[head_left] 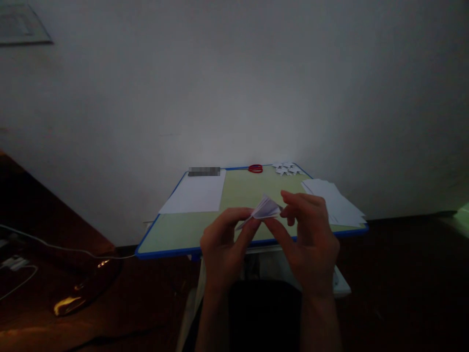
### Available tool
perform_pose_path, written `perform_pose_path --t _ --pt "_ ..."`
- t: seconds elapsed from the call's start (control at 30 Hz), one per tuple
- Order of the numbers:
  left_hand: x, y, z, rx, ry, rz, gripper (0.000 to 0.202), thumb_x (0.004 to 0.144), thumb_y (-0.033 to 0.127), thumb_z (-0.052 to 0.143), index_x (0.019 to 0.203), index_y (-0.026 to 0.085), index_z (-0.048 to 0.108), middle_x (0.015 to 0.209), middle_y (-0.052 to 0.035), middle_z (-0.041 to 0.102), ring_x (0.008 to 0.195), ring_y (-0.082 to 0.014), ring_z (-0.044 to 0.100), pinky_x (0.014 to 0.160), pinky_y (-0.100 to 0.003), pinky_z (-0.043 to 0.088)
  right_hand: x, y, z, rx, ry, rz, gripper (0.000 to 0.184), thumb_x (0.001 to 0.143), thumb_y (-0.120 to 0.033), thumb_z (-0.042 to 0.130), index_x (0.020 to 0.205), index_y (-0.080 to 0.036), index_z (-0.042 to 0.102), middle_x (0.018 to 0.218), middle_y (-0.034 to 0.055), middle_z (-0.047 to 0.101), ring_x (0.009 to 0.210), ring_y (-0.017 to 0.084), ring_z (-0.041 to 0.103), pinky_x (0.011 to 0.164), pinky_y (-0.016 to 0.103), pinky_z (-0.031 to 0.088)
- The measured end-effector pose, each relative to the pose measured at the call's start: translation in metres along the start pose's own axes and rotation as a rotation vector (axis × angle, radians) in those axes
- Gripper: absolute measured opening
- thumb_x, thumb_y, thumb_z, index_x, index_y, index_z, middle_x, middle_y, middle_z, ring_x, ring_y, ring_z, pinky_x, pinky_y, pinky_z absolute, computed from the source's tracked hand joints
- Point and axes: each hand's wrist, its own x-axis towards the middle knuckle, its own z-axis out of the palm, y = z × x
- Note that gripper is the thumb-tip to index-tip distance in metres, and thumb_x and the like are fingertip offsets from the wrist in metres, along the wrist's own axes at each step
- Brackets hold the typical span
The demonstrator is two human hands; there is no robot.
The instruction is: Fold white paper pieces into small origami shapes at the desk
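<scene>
Above the near edge of a small table, a small piece of folded white paper (266, 207) is held up between both hands. My left hand (227, 239) pinches its lower left part between thumb and fingers. The thumb of my right hand (309, 234) presses on the paper's lower edge, while the index finger is raised off it; other fingers are curled close to its right corner. Several layers of the fold fan upward to a point.
The light green tabletop (240, 188) has a blue rim and stands against a wall. On it lie a white sheet (200, 195) at left, red-handled scissors (255, 168) at the back, several small folded paper pieces (287, 169), and a stack of paper (331, 200) at right.
</scene>
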Motion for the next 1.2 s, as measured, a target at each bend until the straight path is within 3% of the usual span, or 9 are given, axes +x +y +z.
perform_pose_path --t 0.2,0.37,0.53,0.7,1.2 --pt "-0.0022 -0.0018 0.0009 -0.027 -0.018 0.024 0.039 0.088 0.014 0.076 0.125 0.026 0.071 0.106 -0.0043 0.077 0.095 -0.0171 0.074 0.085 -0.029 0.062 0.0008 0.0044 0.0014 -0.011 -0.005 0.018 0.029 0.089 -0.017 0.077 0.111 -0.036 0.077 0.101 0.0002 0.064 0.085 0.016 0.061 0.070 0.033 0.050" --pt "0.0017 -0.0006 -0.0014 0.079 -0.064 0.105 0.024 0.090 0.014 0.074 0.112 0.024 0.076 0.103 -0.0041 0.077 0.091 -0.0166 0.073 0.081 -0.030 0.061 0.0013 0.0058 0.0018 -0.058 0.014 0.000 0.027 0.091 -0.018 0.074 0.110 -0.037 0.079 0.099 0.0010 0.065 0.089 0.019 0.064 0.075 0.036 0.054" --pt "0.0024 0.0001 -0.0020 0.093 -0.060 0.127 0.024 0.090 0.012 0.074 0.110 0.025 0.077 0.102 -0.0026 0.078 0.089 -0.0156 0.073 0.079 -0.028 0.060 0.0022 0.0081 0.0021 0.055 0.014 0.030 0.023 0.088 -0.015 0.077 0.102 -0.034 0.080 0.107 0.0021 0.068 0.098 0.021 0.066 0.084 0.040 0.054" --pt "0.0015 0.0008 -0.0013 0.087 -0.064 0.157 0.027 0.089 0.009 0.074 0.111 0.025 0.075 0.102 -0.0015 0.077 0.092 -0.0150 0.072 0.081 -0.028 0.059 0.0023 0.0064 0.0033 0.195 0.002 0.110 0.018 0.086 -0.013 0.078 0.094 -0.029 0.079 0.099 0.0011 0.071 0.095 0.021 0.067 0.081 0.038 0.053" --pt "-0.0001 -0.0022 -0.0012 0.140 -0.070 0.128 0.022 0.088 0.007 0.074 0.102 0.023 0.070 0.097 0.0003 0.076 0.086 -0.0136 0.072 0.081 -0.025 0.058 0.0035 0.0086 0.0037 0.238 -0.007 0.216 0.011 0.085 -0.017 0.079 0.088 -0.026 0.074 0.089 -0.0004 0.065 0.085 0.018 0.060 0.073 0.035 0.046"
